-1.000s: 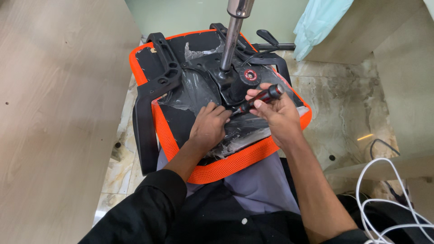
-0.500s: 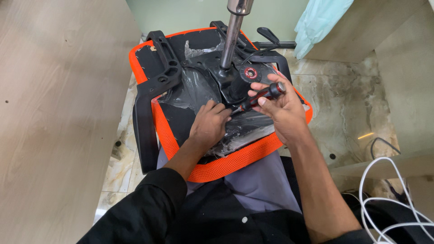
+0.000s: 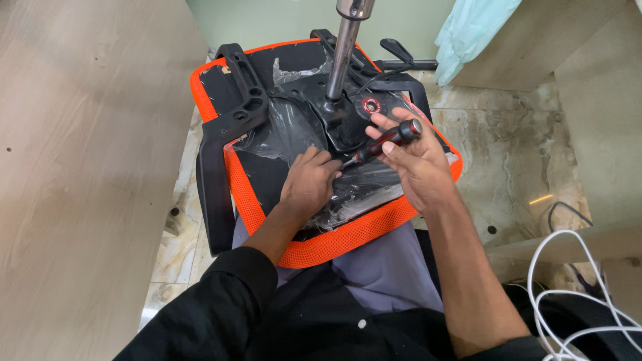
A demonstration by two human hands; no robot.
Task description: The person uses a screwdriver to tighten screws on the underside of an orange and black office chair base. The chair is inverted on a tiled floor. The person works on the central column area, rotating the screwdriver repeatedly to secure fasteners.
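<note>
**A:** One view only, from the head, looking straight down. Upturned chair seat (image 3: 348, 237), orange-edged, lying across the lap at the centre of the frame.

**B:** And the hands?

**A:** Left hand (image 3: 309, 182) at seven o'clock from the metal column (image 3: 342, 53). Palm down, fingers loosely curled, pressing on crinkled plastic wrap (image 3: 364, 190) over the underside, with nothing gripped. Right hand (image 3: 414, 167) at five o'clock from the column, closed around a black-and-red screwdriver (image 3: 381, 144). Handle end up toward two o'clock, tip down toward eight, right at the foot of the black mechanism plate (image 3: 348, 117) and just beside the left fingertips.

**B:** Any screw head showing?

**A:** Hidden under wrap and fingers, so impossible to tell.

**B:** Then how to do this well?

**A:** Probably by bringing the shaft more in line with the fastener instead of leaning it. Press along the axis and turn slowly. Pin the seat flat with the left palm, and draw those fingertips back from the tip in case of a slip. Peel the wrap off the spot first.

**B:** Surroundings?

**A:** Black armrest (image 3: 221, 134) at nine o'clock and a red-ringed knob (image 3: 370, 105) just above the right hand's fingers. White cable (image 3: 555, 294) at four o'clock, wooden panel (image 3: 87, 167) along the left, marble floor (image 3: 508, 154) beyond.
</note>
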